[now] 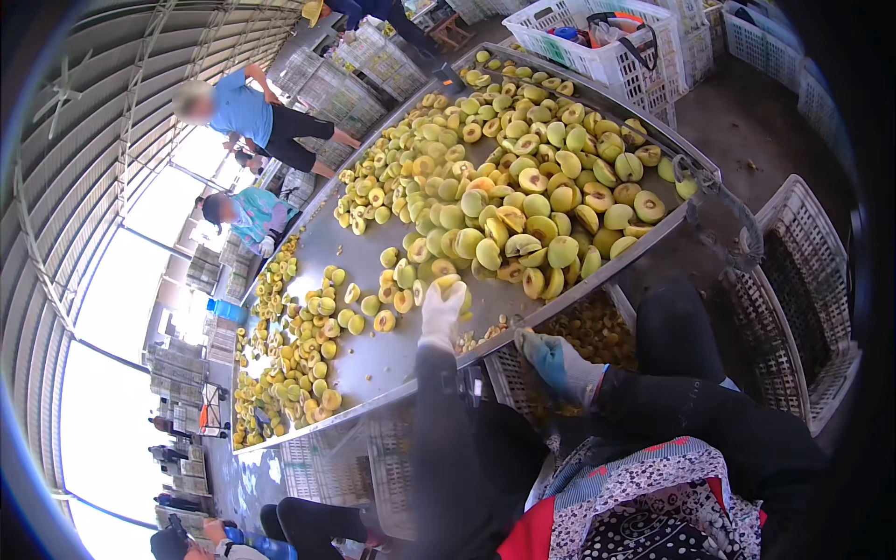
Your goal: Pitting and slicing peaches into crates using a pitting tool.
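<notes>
A metal-topped table (364, 360) stands before me, heaped with halved yellow-green fruit (490, 210), apparently peaches or plums; some cut faces show brown centres. My left hand (442, 315), in a white glove, reaches over the near edge with its fingertips closed on a fruit half (448, 282). My right hand (560, 364), in a blue and white glove, is at the table rim with its fingers curled. A small metal loop shows by its fingertips; whether the hand holds it is unclear. Small pits or scraps (479, 339) lie on the metal between the hands.
Below the rim, a plastic crate (509, 378) contains brown pits or scraps (588, 329). Stacked empty-looking crates (791, 308) stand at right. A rope (735, 217) hangs from the table corner. A white crate (595, 42) holds belongings. People (245, 119) are across the table.
</notes>
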Motion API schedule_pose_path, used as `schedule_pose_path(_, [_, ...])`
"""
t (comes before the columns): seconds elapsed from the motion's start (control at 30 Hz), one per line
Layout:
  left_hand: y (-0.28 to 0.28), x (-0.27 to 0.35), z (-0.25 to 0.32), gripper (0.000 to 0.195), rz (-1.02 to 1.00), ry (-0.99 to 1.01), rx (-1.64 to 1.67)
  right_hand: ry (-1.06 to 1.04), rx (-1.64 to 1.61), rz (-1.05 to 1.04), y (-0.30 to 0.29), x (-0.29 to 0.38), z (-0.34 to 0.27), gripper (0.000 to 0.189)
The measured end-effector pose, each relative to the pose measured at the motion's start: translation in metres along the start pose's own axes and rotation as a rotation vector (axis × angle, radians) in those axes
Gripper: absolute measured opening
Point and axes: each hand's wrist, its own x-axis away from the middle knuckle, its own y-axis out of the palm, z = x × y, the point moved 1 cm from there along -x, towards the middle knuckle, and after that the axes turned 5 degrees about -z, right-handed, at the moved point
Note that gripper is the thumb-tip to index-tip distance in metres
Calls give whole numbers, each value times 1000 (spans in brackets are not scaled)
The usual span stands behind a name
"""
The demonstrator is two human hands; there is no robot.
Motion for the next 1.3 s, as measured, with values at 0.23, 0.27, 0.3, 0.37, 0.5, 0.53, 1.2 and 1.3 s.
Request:
schedule_pose_path(0.23, [52, 103, 55, 28, -112, -21, 589, -399, -273, 211, -9, -12, -3, 24])
schedule_pose_path(0.27, [59, 106, 51, 28, -106, -30, 597, -386, -268, 210, -4, -13, -2, 24])
schedule_pose_path(0.3, [68, 108, 47, 31, -69, 75, 624, -489, -267, 179, -1, -15, 2, 23])
schedule_pose_path(0.37, [75, 109, 34, 41, -83, 154, 597, -599, -141, 141, 0, -13, 2, 21])
schedule_pose_path(0.5, [71, 114, 37, 46, -51, 257, 345, -628, -103, 42, 4, -13, -9, 24])
schedule_pose_path(0.53, [69, 117, 35, 39, -77, 144, 653, -535, -41, 22, 6, -5, -15, 23])
schedule_pose_path(1.2, [74, 130, 46, 40, 110, 145, 875, -260, 71, -195, 14, -3, 17, 51])
schedule_pose_path(1.3, [68, 131, 43, 40, 48, 194, 760, -257, 135, -267, 11, -6, 20, 50])
